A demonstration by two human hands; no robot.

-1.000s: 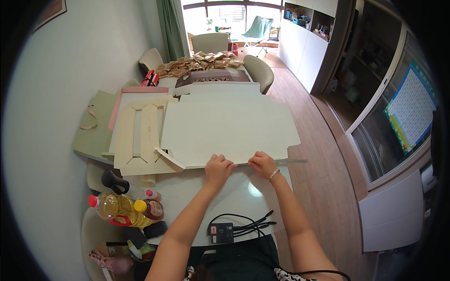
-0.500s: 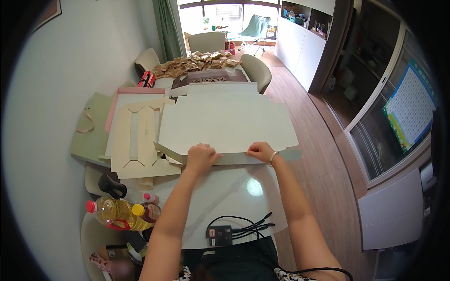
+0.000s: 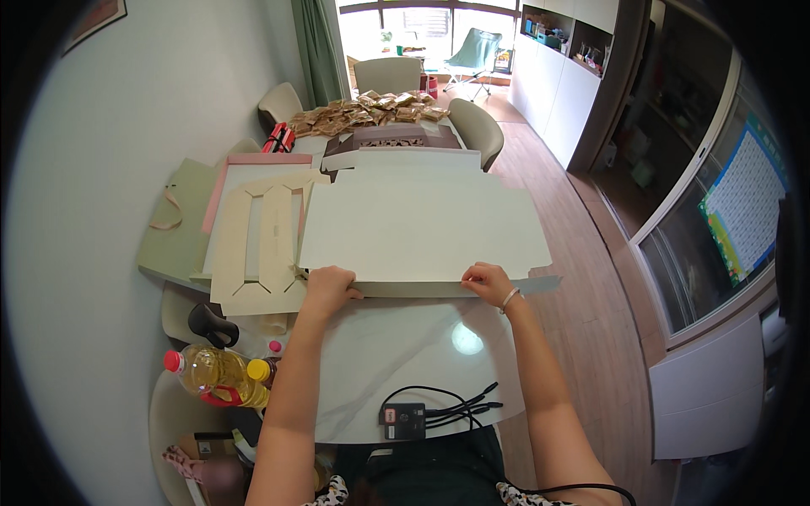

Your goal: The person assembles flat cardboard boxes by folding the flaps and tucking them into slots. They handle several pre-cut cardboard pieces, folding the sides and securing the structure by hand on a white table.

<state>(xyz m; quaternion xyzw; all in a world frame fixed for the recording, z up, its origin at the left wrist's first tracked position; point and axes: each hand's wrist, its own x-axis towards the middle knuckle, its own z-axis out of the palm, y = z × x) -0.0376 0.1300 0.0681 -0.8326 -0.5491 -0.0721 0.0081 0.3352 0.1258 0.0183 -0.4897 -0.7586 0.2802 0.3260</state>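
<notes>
A large white cardboard box blank (image 3: 422,221) lies flat on the table, its grey-green near flap (image 3: 413,289) bent along the front edge. My left hand (image 3: 331,291) is closed over that flap at its left end, knuckles up. Toward the other end, my right hand (image 3: 489,283) pinches the same flap, thumb and fingers together. The fingertips of both hands are partly hidden. To the left lies a cream cardboard insert (image 3: 274,240) with cut slots, partly over a pink-edged box piece (image 3: 268,158).
Packets (image 3: 371,111) are heaped at the far end, near a dark brown box piece (image 3: 380,139). A green bag (image 3: 181,219) stands left. An oil bottle (image 3: 219,373) is by my left forearm. A black device with cables (image 3: 405,420) lies nearest me.
My left hand has slid left along the flap to near its left corner. My right hand still pinches the flap. The left end of the flap, raised before, is now under my hand.
</notes>
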